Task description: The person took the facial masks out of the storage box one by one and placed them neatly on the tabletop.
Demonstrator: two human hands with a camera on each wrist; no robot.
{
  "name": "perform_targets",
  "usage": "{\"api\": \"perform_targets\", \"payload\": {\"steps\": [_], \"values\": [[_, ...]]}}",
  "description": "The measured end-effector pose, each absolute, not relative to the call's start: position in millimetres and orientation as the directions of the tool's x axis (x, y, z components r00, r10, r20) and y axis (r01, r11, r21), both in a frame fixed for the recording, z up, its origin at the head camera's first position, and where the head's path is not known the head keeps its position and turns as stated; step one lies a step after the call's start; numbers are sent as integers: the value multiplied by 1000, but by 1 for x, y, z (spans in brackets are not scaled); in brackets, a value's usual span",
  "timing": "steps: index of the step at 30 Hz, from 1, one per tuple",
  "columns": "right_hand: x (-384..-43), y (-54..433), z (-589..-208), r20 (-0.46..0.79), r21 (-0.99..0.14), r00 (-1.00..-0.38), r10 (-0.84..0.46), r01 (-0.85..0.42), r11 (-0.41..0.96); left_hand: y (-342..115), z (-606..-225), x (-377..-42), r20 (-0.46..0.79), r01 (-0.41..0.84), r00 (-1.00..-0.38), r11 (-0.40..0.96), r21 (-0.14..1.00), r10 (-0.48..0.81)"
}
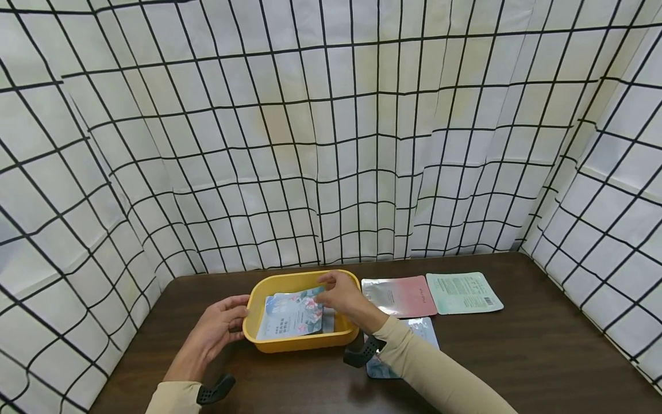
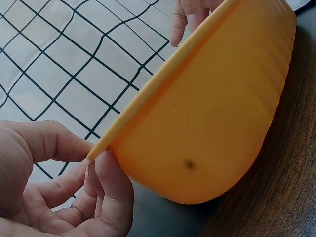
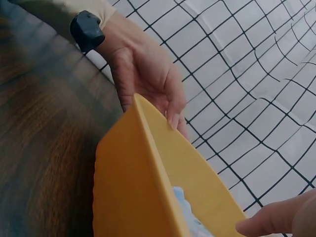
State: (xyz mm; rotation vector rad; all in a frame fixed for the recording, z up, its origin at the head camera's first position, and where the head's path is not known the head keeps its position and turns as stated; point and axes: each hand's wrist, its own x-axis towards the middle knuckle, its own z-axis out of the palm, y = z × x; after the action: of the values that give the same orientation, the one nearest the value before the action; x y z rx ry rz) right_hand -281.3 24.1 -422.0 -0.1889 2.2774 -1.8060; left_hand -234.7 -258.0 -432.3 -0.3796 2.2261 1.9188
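Note:
A yellow plastic basket (image 1: 289,345) stands on the table with flat sachets inside. The uppermost is a pale blue sachet (image 1: 289,315) printed with pink flowers; another peeks out beneath its right side. My left hand (image 1: 219,325) pinches the basket's left rim between thumb and fingers, as the left wrist view shows closely. Over the basket's right half hangs my right hand (image 1: 343,296), its fingers loosely bent above the sachet's upper right corner with nothing visible between them. Only a fingertip (image 3: 256,224) of it shows in the right wrist view, overlapping the basket's edge.
Right of the basket lie a pink and silver sachet (image 1: 405,296) and a mint green sachet (image 1: 462,293). A blue sachet (image 1: 424,330) is partly covered by my right forearm. Dark wooden table (image 1: 548,345); white grid-patterned curtain (image 1: 362,144) surrounds its back and sides.

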Motion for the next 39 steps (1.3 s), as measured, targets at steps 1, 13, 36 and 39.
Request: {"api": "perform_targets", "payload": {"steps": [1, 13, 36, 39], "values": [[-281, 23, -422, -102, -975, -966, -238, 49, 219, -258, -432, -235, -299, -307, -951, 135, 942, -78], [-277, 19, -424, -152, -987, -928, -340, 126, 99, -257, -432, -233, -298, -306, -951, 137, 942, -78], [-279, 20, -424, -194, -974, -900, -390, 131, 183, -259, -432, -235, -292, -298, -954, 135, 945, -67], [-279, 25, -419, -192, -975, -900, -392, 130, 180, -259, -433, -236, -291, -297, -955, 133, 946, -66]]}}
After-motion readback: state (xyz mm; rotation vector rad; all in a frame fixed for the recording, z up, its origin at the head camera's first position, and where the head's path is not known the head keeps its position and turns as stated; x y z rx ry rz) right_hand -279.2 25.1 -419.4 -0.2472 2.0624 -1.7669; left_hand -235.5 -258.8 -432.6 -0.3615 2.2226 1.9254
